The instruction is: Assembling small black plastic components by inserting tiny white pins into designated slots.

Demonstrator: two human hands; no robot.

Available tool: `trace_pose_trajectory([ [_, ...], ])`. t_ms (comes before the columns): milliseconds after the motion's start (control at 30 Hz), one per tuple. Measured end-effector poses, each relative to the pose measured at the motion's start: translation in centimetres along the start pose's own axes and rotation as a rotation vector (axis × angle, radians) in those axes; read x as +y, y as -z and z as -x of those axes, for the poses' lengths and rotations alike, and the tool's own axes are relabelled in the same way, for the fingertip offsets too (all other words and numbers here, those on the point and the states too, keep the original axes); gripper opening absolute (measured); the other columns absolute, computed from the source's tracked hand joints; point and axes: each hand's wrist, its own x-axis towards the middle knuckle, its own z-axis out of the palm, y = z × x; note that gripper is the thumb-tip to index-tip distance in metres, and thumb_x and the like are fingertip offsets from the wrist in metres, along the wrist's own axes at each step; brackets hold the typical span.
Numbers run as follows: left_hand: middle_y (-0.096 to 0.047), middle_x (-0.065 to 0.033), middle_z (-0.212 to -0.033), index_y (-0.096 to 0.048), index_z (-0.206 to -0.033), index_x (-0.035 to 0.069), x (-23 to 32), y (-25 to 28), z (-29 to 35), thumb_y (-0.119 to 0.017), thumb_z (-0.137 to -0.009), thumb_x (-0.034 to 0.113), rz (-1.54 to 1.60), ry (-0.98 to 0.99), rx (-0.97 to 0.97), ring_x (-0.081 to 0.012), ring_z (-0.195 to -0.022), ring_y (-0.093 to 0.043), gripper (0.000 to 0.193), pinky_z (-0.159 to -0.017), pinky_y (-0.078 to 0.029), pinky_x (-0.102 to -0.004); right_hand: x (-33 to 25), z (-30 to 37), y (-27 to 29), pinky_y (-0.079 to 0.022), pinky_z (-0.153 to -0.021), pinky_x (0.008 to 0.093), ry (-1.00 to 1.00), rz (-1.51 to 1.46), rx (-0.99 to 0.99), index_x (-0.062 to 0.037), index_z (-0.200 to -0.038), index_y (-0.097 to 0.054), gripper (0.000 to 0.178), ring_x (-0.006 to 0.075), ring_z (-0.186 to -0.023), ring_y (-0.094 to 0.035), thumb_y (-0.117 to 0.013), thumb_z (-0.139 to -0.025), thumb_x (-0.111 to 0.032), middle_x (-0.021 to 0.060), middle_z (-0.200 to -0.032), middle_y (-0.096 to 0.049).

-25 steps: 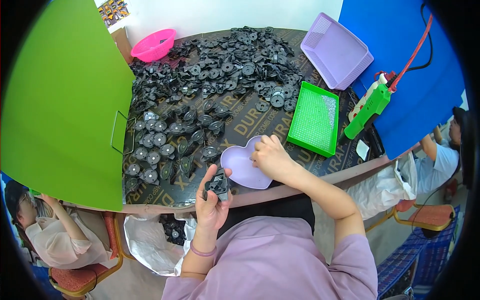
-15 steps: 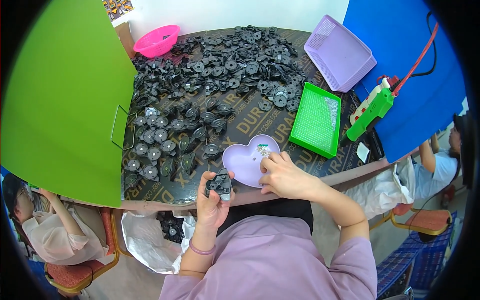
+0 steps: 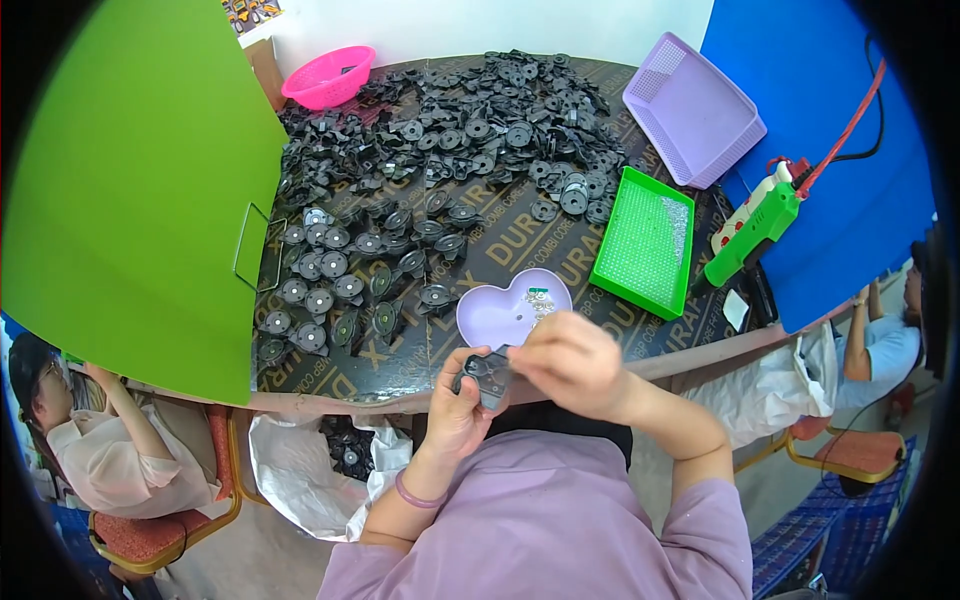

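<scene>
My left hand [image 3: 456, 408] grips a dark grey plastic housing [image 3: 488, 378], its hollow inner side turned up, just over the table's near edge. Right above the housing, my right hand [image 3: 572, 366] has its fingers pinched together at the part's upper right. Whatever sits between those fingertips is too small or hidden to make out. Beyond both hands lies a lilac heart-shaped dish [image 3: 490, 312], with several small shiny metal pieces [image 3: 541, 302] in its right lobe.
Black plastic parts [image 3: 480, 130] are heaped at the back; assembled ones [image 3: 335, 265] lie front left. A green tray [image 3: 640, 245], lilac basket [image 3: 695, 110] and green electric screwdriver [image 3: 752, 235] are at right. A pink basket [image 3: 330, 78] stands back left. People sit either side.
My right hand has come out of the heart-shaped dish toward me, to the housing. My left hand has moved right with the housing and tilted it. The view has shifted slightly.
</scene>
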Motion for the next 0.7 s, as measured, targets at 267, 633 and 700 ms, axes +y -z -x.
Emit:
trace_pose_trajectory([
  [267,-0.057,-0.0010,-0.086,-0.049,-0.111,0.009,0.1,-0.7,0.1,-0.060,-0.082,0.031,-0.039,0.037,0.022,-0.0068,-0.065,-0.051,0.038,-0.053,-0.038,-0.0199,-1.0,0.0,-0.2,-0.045,-0.054,0.0295,0.190,0.154,-0.141,0.0010,-0.086,-0.061,0.032,0.0207,-0.066,-0.056,-0.065,-0.055,-0.004,0.0080,-0.077,-0.056],
  [633,-0.052,-0.0174,-0.116,-0.042,-0.116,0.008,0.7,-0.6,-0.7,-0.048,-0.087,0.034,0.101,0.017,-0.032,-0.0337,-0.108,-0.051,0.039,-0.088,-0.047,-0.0445,-0.6,0.5,0.4,-0.044,-0.057,0.0301,-0.051,0.064,0.090,0.0000,-0.092,-0.062,0.026,0.0221,-0.065,-0.055,-0.069,-0.066,0.001,0.0096,-0.076,-0.058],
  [700,-0.052,-0.0184,-0.116,-0.041,-0.119,0.010,0.7,-0.9,-1.2,-0.046,-0.088,0.033,0.193,-0.039,0.028,-0.0346,-0.114,-0.046,0.039,-0.094,-0.041,-0.0478,-1.1,2.2,-1.3,-0.045,-0.056,0.0304,-0.126,0.049,0.137,0.0000,-0.086,-0.062,0.020,0.0223,-0.063,-0.055,-0.069,-0.067,0.001,0.0100,-0.074,-0.058],
])
